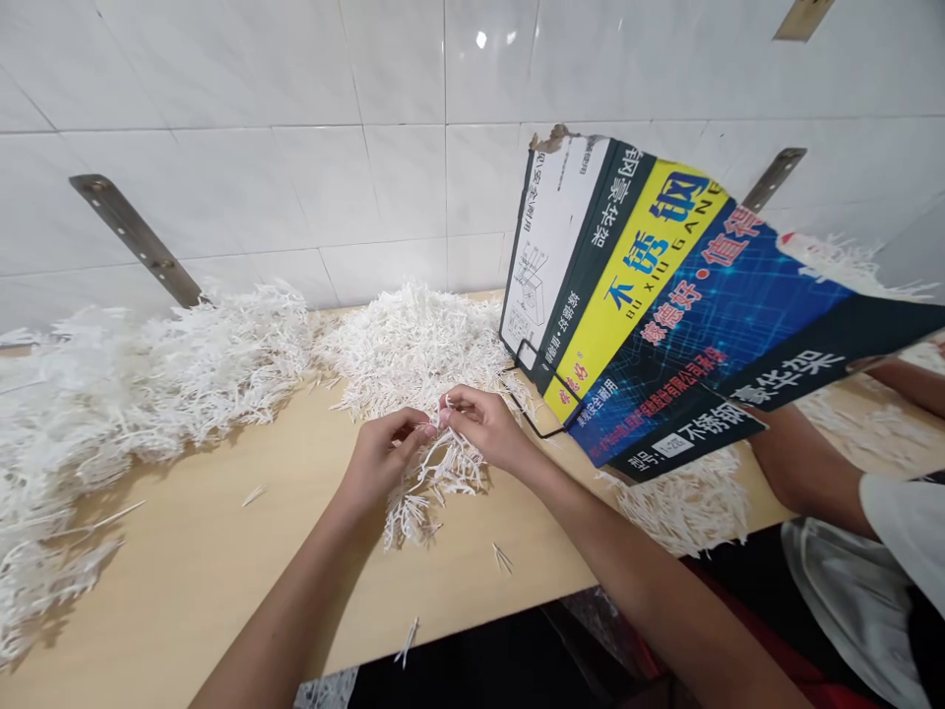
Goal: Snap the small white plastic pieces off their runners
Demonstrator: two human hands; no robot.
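Note:
My left hand and my right hand meet over the table, fingertips pinched together. Between them is a small white branching piece, thin and stringy, perhaps plastic; its exact kind I cannot tell. Just below the fingers, more white branching pieces lie in a loose clump on the wood. A large heap of the same white pieces rises directly behind my hands. A few short white sticks lie apart near the front edge.
A long white pile stretches along the left of the wooden table. On the right, a printed cardboard panel leans in a black wire stand. Beyond it is another person's arm, with more white pieces. Tiled wall stands behind.

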